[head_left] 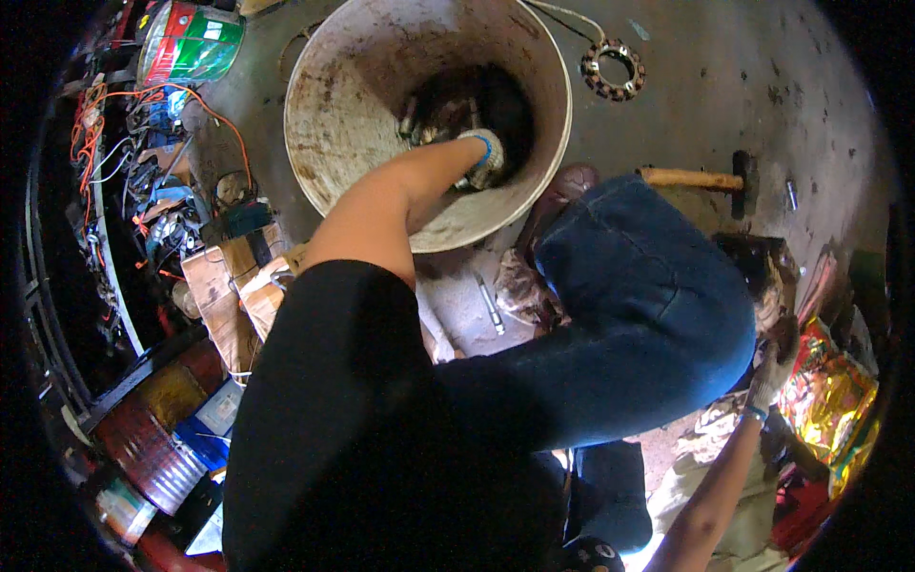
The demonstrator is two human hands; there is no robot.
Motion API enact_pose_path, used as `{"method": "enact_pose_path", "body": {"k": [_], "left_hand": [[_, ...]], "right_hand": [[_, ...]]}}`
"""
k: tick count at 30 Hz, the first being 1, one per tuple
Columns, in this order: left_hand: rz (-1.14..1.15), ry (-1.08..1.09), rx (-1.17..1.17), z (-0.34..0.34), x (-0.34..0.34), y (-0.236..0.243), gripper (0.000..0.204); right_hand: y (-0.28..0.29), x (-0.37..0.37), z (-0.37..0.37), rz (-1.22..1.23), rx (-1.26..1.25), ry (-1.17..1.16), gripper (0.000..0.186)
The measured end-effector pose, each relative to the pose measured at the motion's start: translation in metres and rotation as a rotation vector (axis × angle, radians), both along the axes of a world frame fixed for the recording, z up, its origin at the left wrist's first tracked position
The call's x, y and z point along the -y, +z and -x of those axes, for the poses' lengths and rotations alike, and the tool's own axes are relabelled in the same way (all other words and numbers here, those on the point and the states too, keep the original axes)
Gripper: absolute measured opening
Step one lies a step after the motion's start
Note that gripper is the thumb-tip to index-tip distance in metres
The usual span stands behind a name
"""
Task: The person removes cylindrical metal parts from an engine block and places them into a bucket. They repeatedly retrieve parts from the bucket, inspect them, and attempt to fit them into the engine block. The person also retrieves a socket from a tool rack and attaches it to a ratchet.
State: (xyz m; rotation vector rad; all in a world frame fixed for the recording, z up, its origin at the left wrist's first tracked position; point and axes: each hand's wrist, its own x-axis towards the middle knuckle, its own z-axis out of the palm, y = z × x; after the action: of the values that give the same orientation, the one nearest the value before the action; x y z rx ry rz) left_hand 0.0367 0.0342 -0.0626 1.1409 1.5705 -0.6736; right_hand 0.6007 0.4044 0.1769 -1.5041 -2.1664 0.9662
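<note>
A large, stained whitish bucket (334, 124) stands in front of me. My left arm reaches into it, and my left hand (486, 160), in a pale glove with a blue cuff, is down near its dark bottom. Several dirty metal-looking pieces (412, 119) lie beside that hand; its fingers are lost in shadow, so whether it grips anything is unclear. At the far right, past my bent knee, my right hand (774, 367) in a soiled glove is at a dark block with a worn, wood-coloured end (767, 305). The fingers there are too dim to read.
A hammer with a wooden handle (691, 178) and a ring-shaped motor stator (613, 70) lie on the floor at right. A slim metal rod (490, 303) is near my shoe. Leftward are wooden pieces (214, 300), tangled orange cable (224, 119) and a rusty drum (152, 458).
</note>
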Motion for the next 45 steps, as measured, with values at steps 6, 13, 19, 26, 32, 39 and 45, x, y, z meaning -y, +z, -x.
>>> {"method": "enact_pose_path", "body": {"k": [6,13,19,26,32,39,45], "left_hand": [[-0.060,-0.158,0.066,-0.010,0.003,0.062,0.027],[-0.035,0.186,0.062,0.006,0.018,-0.001,0.027],[-0.188,-0.434,0.064,-0.009,-0.011,0.041,0.029],[-0.605,0.864,0.313,0.030,0.019,0.202,0.063],[-1.236,1.415,0.876,0.046,0.014,0.318,0.036],[-0.830,0.962,1.450,-0.099,-0.156,0.389,0.035],[-0.362,0.612,1.007,-0.277,-0.251,0.355,0.010]], "right_hand": [[0.003,0.003,0.005,-0.080,0.047,-0.025,0.052],[0.005,0.005,0.012,-0.004,-0.001,-0.030,0.054],[0.003,0.006,0.004,0.001,0.010,-0.104,0.055],[0.004,0.000,0.009,-0.048,0.056,0.004,0.056],[0.007,0.005,0.013,-0.068,0.171,-0.043,0.061],[0.011,0.015,0.014,-0.249,0.224,0.167,0.066],[0.014,0.019,0.012,-0.286,0.275,0.168,0.073]]}}
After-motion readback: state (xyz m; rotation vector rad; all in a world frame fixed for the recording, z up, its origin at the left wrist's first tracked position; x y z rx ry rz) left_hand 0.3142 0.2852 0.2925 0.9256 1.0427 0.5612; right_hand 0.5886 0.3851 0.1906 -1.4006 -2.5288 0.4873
